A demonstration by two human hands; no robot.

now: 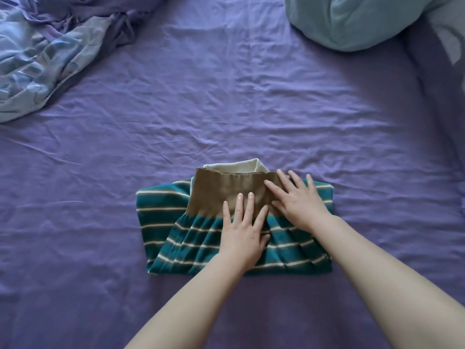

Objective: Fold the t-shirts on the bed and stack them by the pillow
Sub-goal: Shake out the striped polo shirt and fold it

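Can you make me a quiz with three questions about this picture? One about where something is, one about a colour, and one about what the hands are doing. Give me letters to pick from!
1. Where is the pillow?
A. At the far right of the bed
B. Under the striped shirt
C. At the near left of the bed

2. What colour is the bed sheet?
A. Yellow
B. Purple
C. Red

3. What are the two hands doing?
A. Holding the shirt up in the air
B. Making fists away from the shirt
C. Lying flat on the folded shirt

Answers:
1. A: the pale blue pillow lies at the top right, far from the hands.
2. B: the bed sheet is purple all around the shirt.
3. C: the left hand and right hand press with straight fingers on the striped shirt, which lies on the sheet.
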